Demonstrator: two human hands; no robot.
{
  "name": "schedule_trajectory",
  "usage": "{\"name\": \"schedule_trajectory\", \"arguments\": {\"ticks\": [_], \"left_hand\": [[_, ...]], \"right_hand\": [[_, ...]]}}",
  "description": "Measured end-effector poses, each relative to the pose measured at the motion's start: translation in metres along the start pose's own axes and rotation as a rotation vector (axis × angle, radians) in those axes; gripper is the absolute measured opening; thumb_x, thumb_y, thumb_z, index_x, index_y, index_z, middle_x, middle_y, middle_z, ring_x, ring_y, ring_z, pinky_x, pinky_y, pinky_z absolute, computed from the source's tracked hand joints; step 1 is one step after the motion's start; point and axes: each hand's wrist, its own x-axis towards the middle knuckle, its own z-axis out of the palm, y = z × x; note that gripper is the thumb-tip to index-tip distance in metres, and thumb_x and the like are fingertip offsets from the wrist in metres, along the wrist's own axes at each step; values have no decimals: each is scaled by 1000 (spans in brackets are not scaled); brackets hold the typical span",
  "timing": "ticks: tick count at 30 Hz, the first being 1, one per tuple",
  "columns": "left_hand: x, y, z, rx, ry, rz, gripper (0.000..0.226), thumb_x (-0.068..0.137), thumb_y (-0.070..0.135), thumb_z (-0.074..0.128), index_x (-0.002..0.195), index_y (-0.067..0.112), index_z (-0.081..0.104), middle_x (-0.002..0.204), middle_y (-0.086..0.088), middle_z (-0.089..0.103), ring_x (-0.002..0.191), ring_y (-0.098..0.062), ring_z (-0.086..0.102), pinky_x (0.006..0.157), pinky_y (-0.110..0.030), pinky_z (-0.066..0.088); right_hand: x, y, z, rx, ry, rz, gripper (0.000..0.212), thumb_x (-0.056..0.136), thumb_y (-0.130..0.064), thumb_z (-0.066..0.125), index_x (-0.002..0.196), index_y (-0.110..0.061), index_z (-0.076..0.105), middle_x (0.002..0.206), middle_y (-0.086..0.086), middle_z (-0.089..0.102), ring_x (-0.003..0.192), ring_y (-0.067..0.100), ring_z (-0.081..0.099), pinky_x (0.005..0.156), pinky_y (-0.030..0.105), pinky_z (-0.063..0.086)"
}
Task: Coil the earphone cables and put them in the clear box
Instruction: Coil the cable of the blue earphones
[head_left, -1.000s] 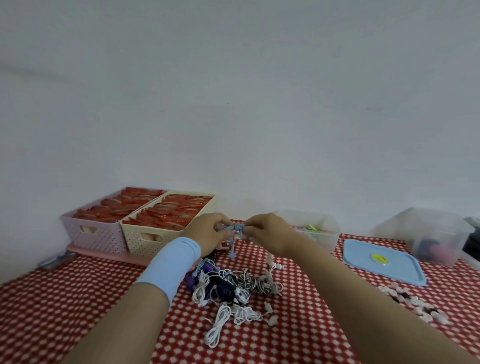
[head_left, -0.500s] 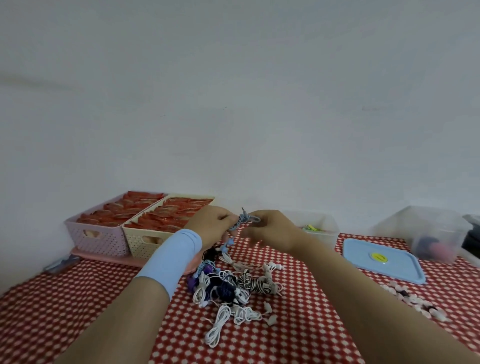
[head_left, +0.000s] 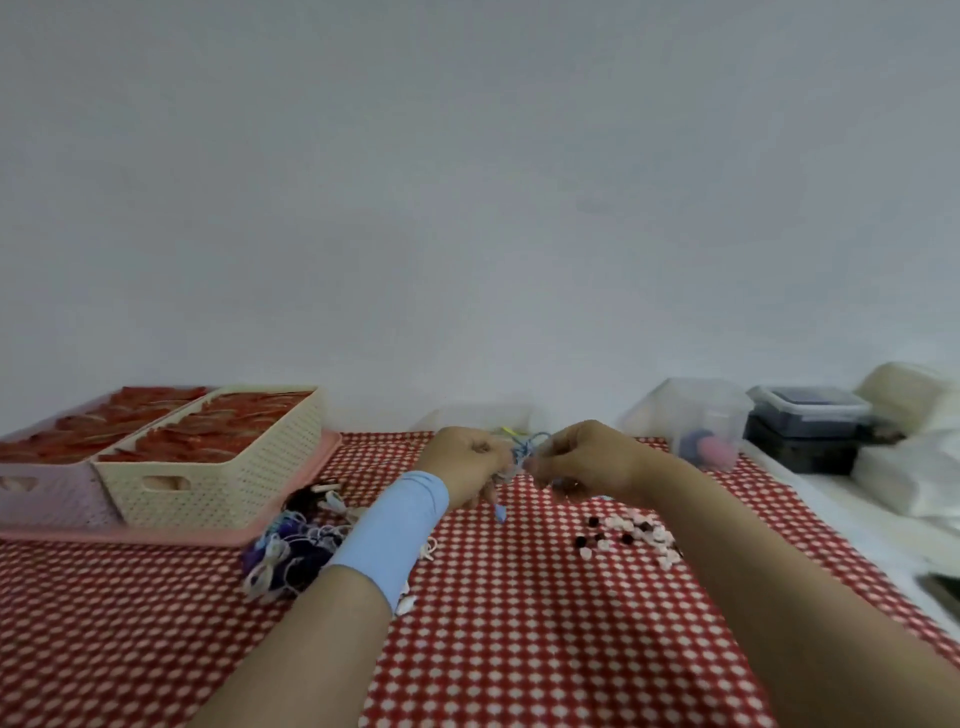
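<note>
The left hand and right hand each pinch a thin light-blue earphone cable above the red-checked desk, apparently mid-coil; the clear plastic box sits behind; a tangled cable heap lies uncoiled.

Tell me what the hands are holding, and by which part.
A light blue earphone cable. The left hand and right hand each pinch its bunched loops from either side; one end hangs loose below the left hand.
</note>
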Motion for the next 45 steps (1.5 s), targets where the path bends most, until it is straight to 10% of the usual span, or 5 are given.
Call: {"name": "schedule_trajectory", "arguments": {"ticks": [6,14,23,35,45], "left_hand": [[10,-13,39,373,-32,-68,30,87,17,57,56,15,57,61,-3,58,54,-19,59,61,-32,49],[12,-15,38,597,49,-41,22,95,27,58,112,24,72,127,3,65,108,-17,62,98,-33,48],[-6,-16,54,578,-197,75,28,83,32,75,111,33,73,120,15,65,106,-7,60,97,-27,47],[-15,-29,61,-146,1,25,32,105,20,40,100,15,72,78,2,68,56,-8,59,54,-18,50],[-28,-24,67,-719,-93,-59,17,100,10,51,111,9,65,91,-7,71,71,-16,67,66,-27,56]], "right_hand": [[-14,25,-9,-124,-63,94,15,90,-8,69,102,-5,77,79,10,75,67,18,69,59,27,56],[-16,34,-26,-306,31,46,14,90,-7,70,100,-13,77,82,3,77,62,10,71,53,22,51],[-24,49,-13,-440,12,5,16,81,-10,79,87,-25,82,82,-14,76,74,-2,68,63,8,47],[-27,51,-2,-577,14,-62,9,79,-20,83,82,-28,82,79,-18,74,78,0,68,78,22,56],[-45,47,5,276,155,-72,10,92,-20,71,92,-15,79,74,3,66,58,12,52,47,21,35]]}}
